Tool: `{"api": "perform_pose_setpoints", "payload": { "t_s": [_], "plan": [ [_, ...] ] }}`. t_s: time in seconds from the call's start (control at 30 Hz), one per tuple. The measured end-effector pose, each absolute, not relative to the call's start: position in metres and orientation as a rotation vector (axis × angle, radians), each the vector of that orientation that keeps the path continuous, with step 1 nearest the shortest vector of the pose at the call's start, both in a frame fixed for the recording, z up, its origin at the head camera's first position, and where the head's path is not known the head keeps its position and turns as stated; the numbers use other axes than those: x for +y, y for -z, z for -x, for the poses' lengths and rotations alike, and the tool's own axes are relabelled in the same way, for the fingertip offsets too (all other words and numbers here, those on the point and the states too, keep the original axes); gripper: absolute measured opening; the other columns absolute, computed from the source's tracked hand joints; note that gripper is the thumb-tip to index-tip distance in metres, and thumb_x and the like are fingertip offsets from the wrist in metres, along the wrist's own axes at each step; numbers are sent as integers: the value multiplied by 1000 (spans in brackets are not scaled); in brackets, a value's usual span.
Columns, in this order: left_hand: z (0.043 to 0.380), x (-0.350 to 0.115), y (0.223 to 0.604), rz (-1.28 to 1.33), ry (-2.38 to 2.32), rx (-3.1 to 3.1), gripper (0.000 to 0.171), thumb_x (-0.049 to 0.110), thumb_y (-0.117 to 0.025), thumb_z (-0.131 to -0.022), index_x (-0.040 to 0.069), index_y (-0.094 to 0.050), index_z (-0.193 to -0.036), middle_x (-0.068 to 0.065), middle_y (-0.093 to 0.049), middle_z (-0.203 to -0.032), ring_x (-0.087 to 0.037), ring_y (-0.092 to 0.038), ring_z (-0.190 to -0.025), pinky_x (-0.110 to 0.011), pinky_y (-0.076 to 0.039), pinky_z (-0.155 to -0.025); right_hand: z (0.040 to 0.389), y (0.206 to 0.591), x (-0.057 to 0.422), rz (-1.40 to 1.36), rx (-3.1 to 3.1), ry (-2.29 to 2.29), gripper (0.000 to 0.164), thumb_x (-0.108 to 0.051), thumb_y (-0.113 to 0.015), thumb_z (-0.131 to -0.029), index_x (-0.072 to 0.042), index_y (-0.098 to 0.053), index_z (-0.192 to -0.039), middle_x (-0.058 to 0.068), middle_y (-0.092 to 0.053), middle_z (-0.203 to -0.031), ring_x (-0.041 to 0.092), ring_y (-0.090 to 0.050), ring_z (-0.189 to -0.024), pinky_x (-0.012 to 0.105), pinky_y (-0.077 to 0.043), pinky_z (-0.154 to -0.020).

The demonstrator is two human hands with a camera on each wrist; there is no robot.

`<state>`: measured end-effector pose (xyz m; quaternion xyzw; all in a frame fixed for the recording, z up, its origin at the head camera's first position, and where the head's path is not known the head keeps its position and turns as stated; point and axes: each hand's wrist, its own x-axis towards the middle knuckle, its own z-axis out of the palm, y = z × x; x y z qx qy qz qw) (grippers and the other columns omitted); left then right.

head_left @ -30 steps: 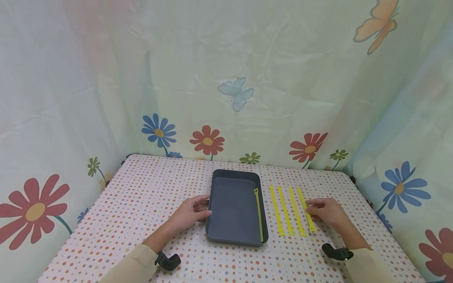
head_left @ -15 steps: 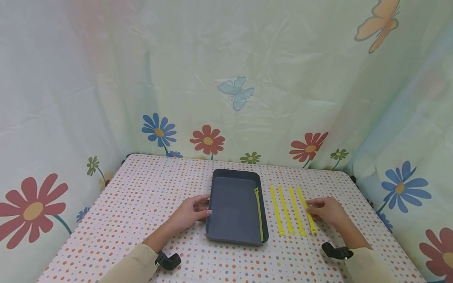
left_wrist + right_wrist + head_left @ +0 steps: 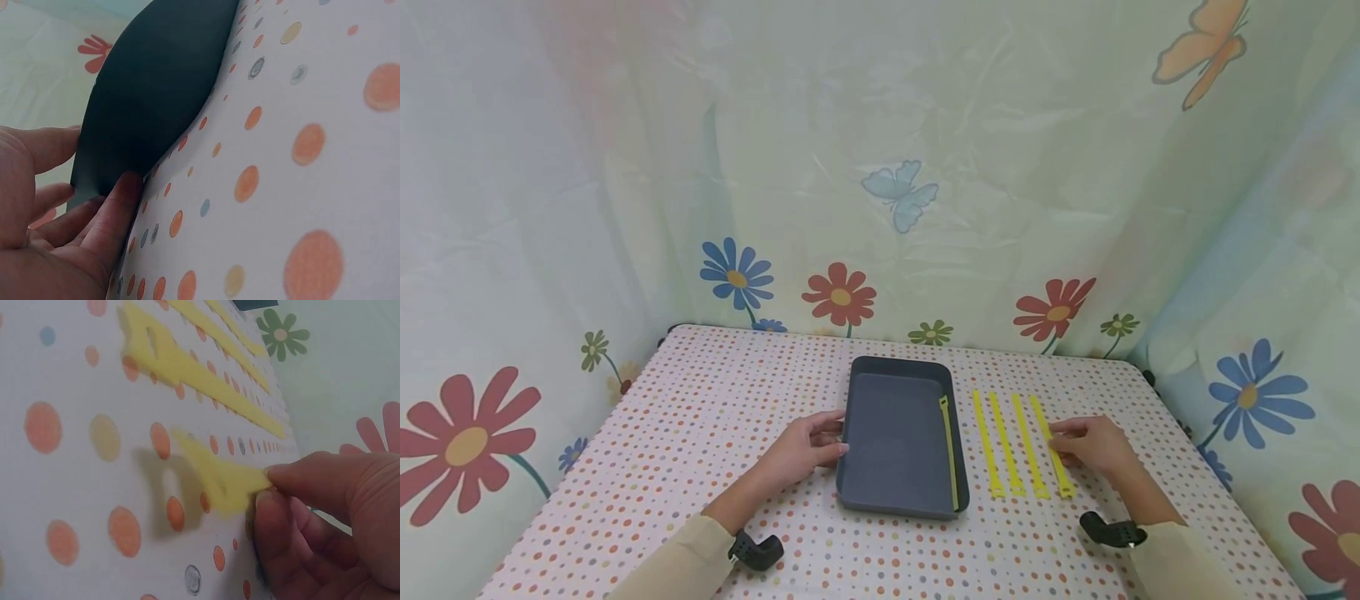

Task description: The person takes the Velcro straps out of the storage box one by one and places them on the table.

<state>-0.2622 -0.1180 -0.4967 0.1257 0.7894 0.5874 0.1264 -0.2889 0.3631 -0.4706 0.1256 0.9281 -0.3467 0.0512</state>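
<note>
My left hand (image 3: 801, 448) rests against the left side of a dark grey rectangular tray (image 3: 898, 510), fingertips touching its outer wall (image 3: 144, 94). In the tray, along its right side, lies one yellow hook-and-loop strap (image 3: 950, 454) with a slotted head. Several similar yellow straps (image 3: 984, 442) lie side by side to the right of the tray. My right hand (image 3: 1097, 446) pinches the rightmost strap (image 3: 1063, 475) between thumb and finger. In the right wrist view that strap's slotted end (image 3: 225, 487) is raised off the cloth and casts a shadow.
A white cloth with coloured dots (image 3: 760, 375) covers the table. Behind and on both sides hangs a curtain (image 3: 790, 167) printed with flowers and butterflies. Each wrist wears a black strap-on device (image 3: 756, 552).
The near end of the pinched strap has shifted slightly to the right. Both hands stay almost in place, and the tray has not moved on the table.
</note>
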Motion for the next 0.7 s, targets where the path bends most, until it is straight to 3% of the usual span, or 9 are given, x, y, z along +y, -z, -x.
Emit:
{"api": "perform_pose_setpoints", "payload": {
  "t_s": [0.37,0.7],
  "plan": [
    [263,-119,498,-367,-1700,2321,65,24,-75,-95,10,-49,-152,-16,-60,-143,-22,-68,-117,-31,-61,-89,289,473,363,-391,2841,1060,42,-11,-75,-91,9,-66,-127,17,-74,-94,16,-66,-70,22,-54,-55],
    [261,-118,495,-371,-1704,2323,65,23,-75,-95,9,-49,-152,-17,-60,-144,-23,-68,-118,-31,-60,-90,289,474,364,-363,2861,992,39,-14,-74,-93,6,-68,-125,20,-72,-103,19,-63,-76,22,-50,-56]
  ]
}}
